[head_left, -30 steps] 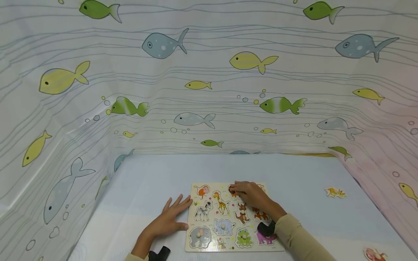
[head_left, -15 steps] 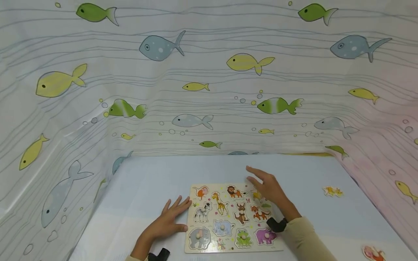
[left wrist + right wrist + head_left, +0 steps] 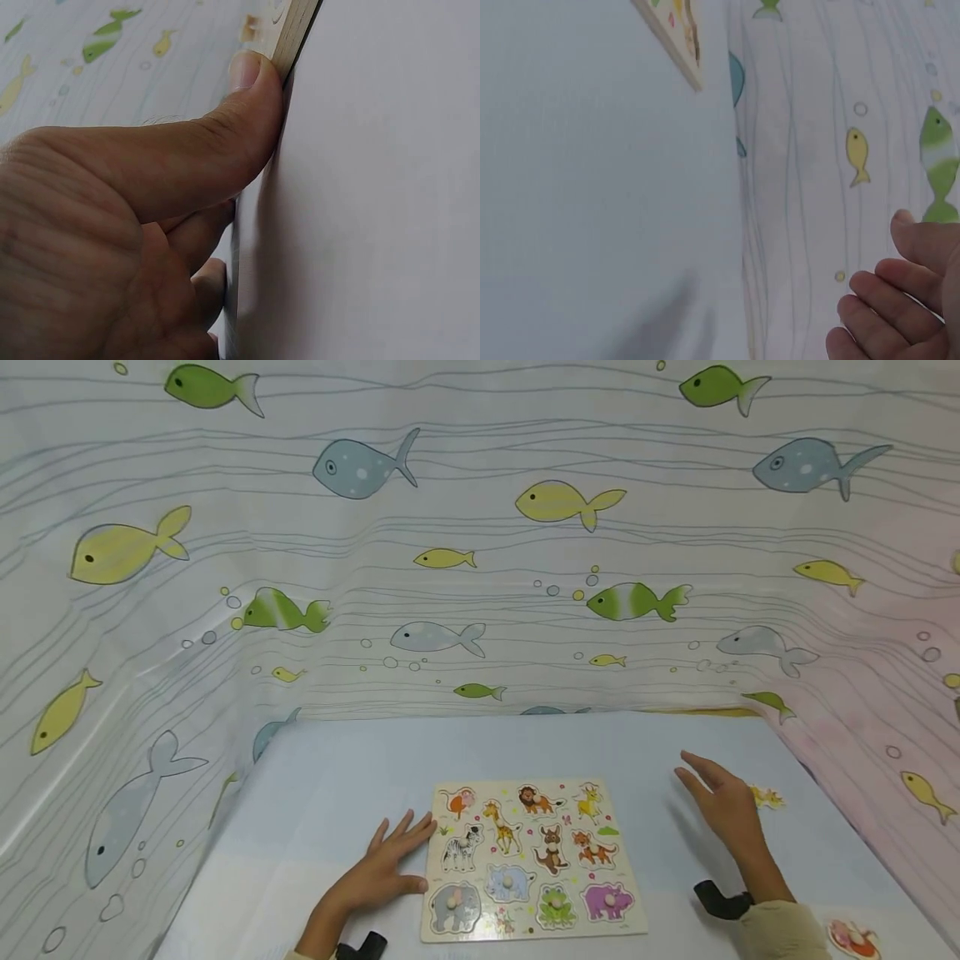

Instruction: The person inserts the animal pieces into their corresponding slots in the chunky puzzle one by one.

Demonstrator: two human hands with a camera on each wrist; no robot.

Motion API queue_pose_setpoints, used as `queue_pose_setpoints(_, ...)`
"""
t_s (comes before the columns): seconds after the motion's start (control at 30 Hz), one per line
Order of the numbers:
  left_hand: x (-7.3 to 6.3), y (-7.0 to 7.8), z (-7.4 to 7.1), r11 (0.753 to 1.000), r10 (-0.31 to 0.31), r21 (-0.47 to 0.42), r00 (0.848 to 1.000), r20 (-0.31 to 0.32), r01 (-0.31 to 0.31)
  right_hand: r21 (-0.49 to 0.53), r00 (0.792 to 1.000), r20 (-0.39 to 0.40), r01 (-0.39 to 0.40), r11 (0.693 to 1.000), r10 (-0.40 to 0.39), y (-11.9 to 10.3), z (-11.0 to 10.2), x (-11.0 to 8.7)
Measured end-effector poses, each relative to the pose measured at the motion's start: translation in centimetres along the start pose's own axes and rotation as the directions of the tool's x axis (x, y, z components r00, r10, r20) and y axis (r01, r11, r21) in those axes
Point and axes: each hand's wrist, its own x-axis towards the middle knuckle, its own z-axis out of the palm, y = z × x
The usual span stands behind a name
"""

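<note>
A wooden peg puzzle board (image 3: 558, 932) lies flat on the table, with animal shapes such as a lion (image 3: 536, 800), a frog (image 3: 556, 906) and a purple hippo (image 3: 608, 902) on it. Along its left edge my left hand (image 3: 378, 870) rests with spread fingers. In the left wrist view the thumb (image 3: 251, 97) touches the board's side edge. Held in the air right of the board is my right hand (image 3: 729, 810), fingers loosely extended and holding nothing. A yellow puzzle piece (image 3: 769, 797) lies just beyond it, partly covered by the hand.
Another loose piece, pink and red (image 3: 853, 938), lies near the table's front right. A white sheet printed with fish (image 3: 555, 502) hangs behind and on both sides of the pale table (image 3: 450, 747). Each wrist wears a black strap-like device (image 3: 722, 902).
My right hand has left the lion at the board's top, lifted, and moved right toward the yellow piece. My left hand stays at the board's left edge. The head view has shifted slightly.
</note>
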Motion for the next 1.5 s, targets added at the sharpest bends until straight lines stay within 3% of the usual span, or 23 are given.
queue_pose_setpoints(0.13, -0.2, 0.0, 0.1, 1.000, 0.005, -0.008, 1.000, -0.002, -0.005, 0.021, 0.983, -0.076, -0.163, 0.986, 0.164, 2.2, -1.9, -0.3)
queue_pose_setpoints(0.3, -0.3, -0.1, 0.1, 1.000, 0.004, -0.008, 1.000, -0.006, -0.004, 0.070, 0.917, -0.155, -0.362, 0.930, 0.369, 4.8, -3.4, -0.3)
queue_pose_setpoints(0.4, -0.3, -0.2, 0.0, 1.000, -0.011, 0.004, 1.000, -0.002, 0.011, 0.088, 0.886, -0.202, -0.407, 0.909, 0.417, 6.2, -3.7, -0.2)
queue_pose_setpoints(0.53, -0.3, -0.3, 0.0, 1.000, -0.021, 0.014, 1.000, 0.009, 0.021, 0.077, 0.875, -0.236, -0.417, 0.906, 0.423, 7.9, -3.6, -0.1)
queue_pose_setpoints(0.67, -0.3, -0.3, -0.1, 1.000, -0.011, 0.009, 1.000, 0.009, 0.011, 0.045, 0.873, -0.245, -0.424, 0.905, 0.421, 9.0, -3.2, 0.2)
queue_pose_setpoints(1.1, -0.1, 0.1, 0.2, 1.000, 0.011, -0.001, 1.000, 0.005, -0.011, -0.082, 0.912, -0.290, -0.324, 0.942, 0.289, 11.0, -2.4, 0.4)
queue_pose_setpoints(1.5, -0.1, 0.4, 0.0, 1.000, 0.009, 0.003, 1.000, 0.002, -0.009, -0.087, 0.908, -0.303, -0.330, 0.940, 0.290, 11.5, -2.1, 0.8)
